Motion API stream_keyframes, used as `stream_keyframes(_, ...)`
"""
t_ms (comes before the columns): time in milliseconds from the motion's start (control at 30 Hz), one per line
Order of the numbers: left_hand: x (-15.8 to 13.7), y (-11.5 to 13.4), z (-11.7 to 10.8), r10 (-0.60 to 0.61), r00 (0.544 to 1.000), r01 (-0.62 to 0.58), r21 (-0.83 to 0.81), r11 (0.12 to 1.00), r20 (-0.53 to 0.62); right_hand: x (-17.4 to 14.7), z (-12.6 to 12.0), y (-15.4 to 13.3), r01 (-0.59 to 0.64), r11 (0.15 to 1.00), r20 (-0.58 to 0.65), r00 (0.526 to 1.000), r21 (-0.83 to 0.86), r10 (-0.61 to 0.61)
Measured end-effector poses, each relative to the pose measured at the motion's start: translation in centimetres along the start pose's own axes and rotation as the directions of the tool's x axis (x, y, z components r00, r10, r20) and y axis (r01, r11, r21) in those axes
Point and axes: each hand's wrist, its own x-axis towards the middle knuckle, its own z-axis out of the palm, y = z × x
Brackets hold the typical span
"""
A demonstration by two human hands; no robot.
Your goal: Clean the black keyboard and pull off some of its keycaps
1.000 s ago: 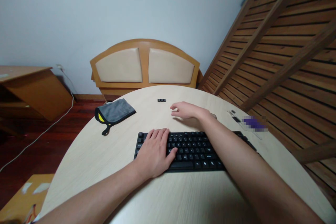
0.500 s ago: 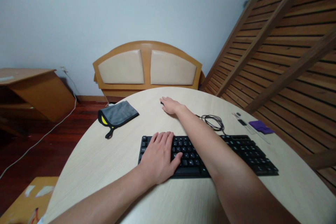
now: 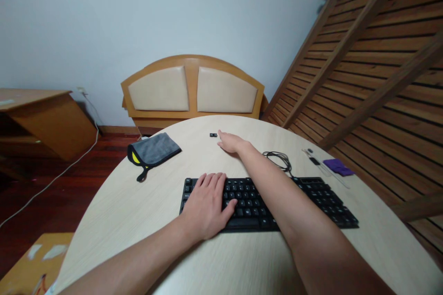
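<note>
Two small black keys (image 3: 213, 135) lie near the far edge of the table (image 3: 114, 216), around its middle. The right hand (image 3: 231, 143) is just beside them, fingers pointing left; whether it grasps anything, I cannot tell. The right forearm crosses above the keyboard (image 3: 249, 200), where the left hand (image 3: 206, 205) rests palm down on the left end, unclenched, thumb spread. A looped cable (image 3: 286, 162) lies behind the keyboard. Grey cloth (image 3: 157, 148) lies by the table's left edge, purple cloth (image 3: 337, 166) by the right.
</note>
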Motion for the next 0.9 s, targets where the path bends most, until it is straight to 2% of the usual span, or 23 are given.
stream_keyframes(333, -0.1, 0.0, 0.1, 0.005, 1.0, -0.005, 0.005, 1.0, -0.011, -6.9, -1.6, -0.2, 0.018, 1.0, 0.057, 0.998, 0.016, -0.019)
stream_keyframes(633, -0.2, -0.2, 0.3, 0.022, 0.999, -0.022, 0.018, 1.0, -0.026, -12.4, -4.0, -0.5, 0.106, 0.969, 0.021, 0.993, 0.224, -0.113)
stream_keyframes(767, -0.2, -0.2, 0.4, 0.017, 1.0, -0.016, 0.029, 0.999, -0.018, -14.0, -5.1, -0.7, 0.156, 0.88, 0.105, 0.969, 0.448, -0.226)
stream_keyframes(900, -0.2, -0.3, 0.5, 0.016, 1.0, -0.016, 0.036, 0.999, -0.003, -15.0, -6.2, -0.7, 0.183, 0.871, 0.206, 0.931, 0.456, -0.303)
